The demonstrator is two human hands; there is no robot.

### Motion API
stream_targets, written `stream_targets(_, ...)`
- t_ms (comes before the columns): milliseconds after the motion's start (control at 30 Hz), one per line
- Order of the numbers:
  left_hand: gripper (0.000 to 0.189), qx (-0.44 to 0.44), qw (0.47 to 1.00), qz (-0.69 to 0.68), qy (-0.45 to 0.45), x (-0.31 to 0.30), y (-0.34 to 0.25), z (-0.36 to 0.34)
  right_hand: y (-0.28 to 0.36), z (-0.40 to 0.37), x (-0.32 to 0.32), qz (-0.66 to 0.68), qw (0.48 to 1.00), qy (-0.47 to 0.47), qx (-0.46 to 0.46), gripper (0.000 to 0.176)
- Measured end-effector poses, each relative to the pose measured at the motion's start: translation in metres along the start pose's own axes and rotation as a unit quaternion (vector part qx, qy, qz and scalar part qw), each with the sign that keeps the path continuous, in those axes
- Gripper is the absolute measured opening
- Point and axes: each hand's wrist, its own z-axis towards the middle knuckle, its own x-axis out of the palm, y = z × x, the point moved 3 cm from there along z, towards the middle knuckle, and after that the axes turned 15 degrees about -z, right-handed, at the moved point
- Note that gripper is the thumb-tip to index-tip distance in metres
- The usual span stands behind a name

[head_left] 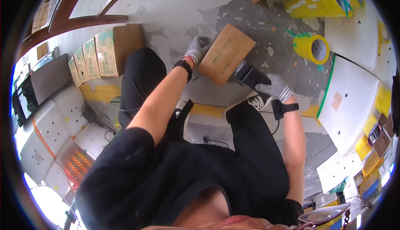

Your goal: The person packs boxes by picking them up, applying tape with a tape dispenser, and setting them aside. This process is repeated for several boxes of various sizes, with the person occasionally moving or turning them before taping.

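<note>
with the left hand [196,49] gripping the tilted cardboard box [227,53] and the right hand [275,87] clamping a black tool [251,75] against it, the box is probably risking a skid across the floor [175,5].

Yellow tape roll [302,46], row of cartons [111,49].

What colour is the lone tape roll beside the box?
The roll is yellow, tied with green string; head view.
</note>
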Motion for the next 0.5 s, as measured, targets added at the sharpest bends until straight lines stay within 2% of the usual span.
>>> stream_targets(33,0.028,0.003,1.000,-0.001,0.007,0.000,0.012,0.006,-0.005,-0.003,-0.001,0.000,1.000,-0.007,0.004,0.054)
stream_targets(67,0.030,-0.021,0.990,0.131,-0.052,0.003,-0.019,0.001,-0.002,-0.001,-0.007,-0.024,0.999,-0.027,-0.020,0.054)
stream_targets(100,0.031,-0.052,0.957,0.264,-0.111,0.001,-0.034,-0.006,0.000,-0.002,-0.005,-0.043,0.997,-0.039,-0.040,0.055)
stream_targets(133,0.033,-0.001,0.976,0.169,-0.134,-0.004,-0.030,-0.010,0.001,-0.001,-0.005,-0.050,0.998,-0.026,-0.036,0.055)
stream_targets(167,0.043,0.054,0.974,0.192,-0.109,0.001,-0.064,-0.028,0.001,0.003,-0.003,-0.052,0.997,-0.038,-0.042,0.056)
stream_targets(233,0.056,0.165,0.932,0.312,-0.079,0.047,-0.074,-0.060,0.013,0.007,-0.008,-0.104,0.991,-0.054,-0.059,0.058)
stream_targets(267,0.056,0.162,0.932,0.315,-0.073,0.056,-0.072,-0.071,0.011,0.013,-0.006,-0.105,0.994,-0.003,0.015,0.057)
stream_targets(333,0.067,0.163,0.898,0.397,-0.095,0.073,-0.073,-0.076,-0.010,0.003,0.001,-0.098,0.994,-0.038,0.002,0.057)
stream_targets(367,0.067,0.168,0.898,0.398,-0.085,0.076,-0.074,-0.072,-0.015,-0.004,0.002,-0.089,0.994,-0.068,-0.015,0.056)
stream_targets(433,0.072,0.154,0.895,0.409,-0.095,0.074,-0.074,-0.075,-0.027,-0.018,0.005,-0.104,0.993,-0.051,-0.012,0.057)
stream_targets(500,0.072,0.160,0.894,0.407,-0.095,0.074,-0.074,-0.074,-0.022,-0.018,-0.002,-0.147,0.986,-0.064,0.047,0.059)
